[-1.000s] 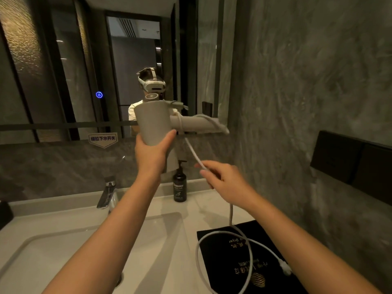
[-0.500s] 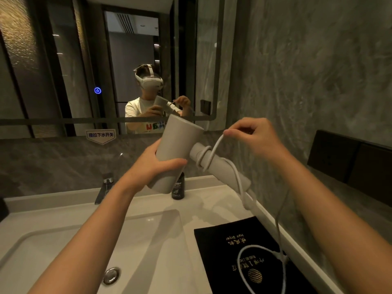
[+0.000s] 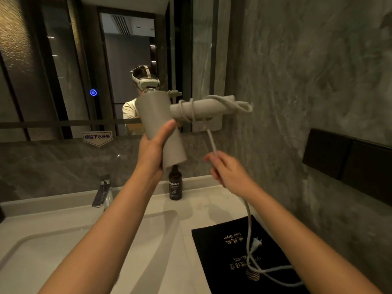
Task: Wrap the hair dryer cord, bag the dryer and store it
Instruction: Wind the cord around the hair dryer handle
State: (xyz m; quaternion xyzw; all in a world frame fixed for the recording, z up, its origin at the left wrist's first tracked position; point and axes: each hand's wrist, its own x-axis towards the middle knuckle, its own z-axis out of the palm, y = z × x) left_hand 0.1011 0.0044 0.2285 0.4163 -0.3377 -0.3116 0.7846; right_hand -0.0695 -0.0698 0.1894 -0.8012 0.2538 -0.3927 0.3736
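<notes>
My left hand grips the barrel of a grey hair dryer, held up in front of the mirror with its handle pointing right. A few turns of the white cord lie around the handle. My right hand pinches the cord below the handle. From that hand the cord hangs down to the counter, where its plug and a loose loop lie on a black drawstring bag with gold lettering.
A white sink basin with a chrome tap fills the lower left. A dark pump bottle stands at the back of the counter. Black wall panels sit on the marble wall at right.
The dryer has swung up so its handle points right. My right hand has dropped from above the handle to below it, laying another turn of cord. Less cord lies on the bag.
</notes>
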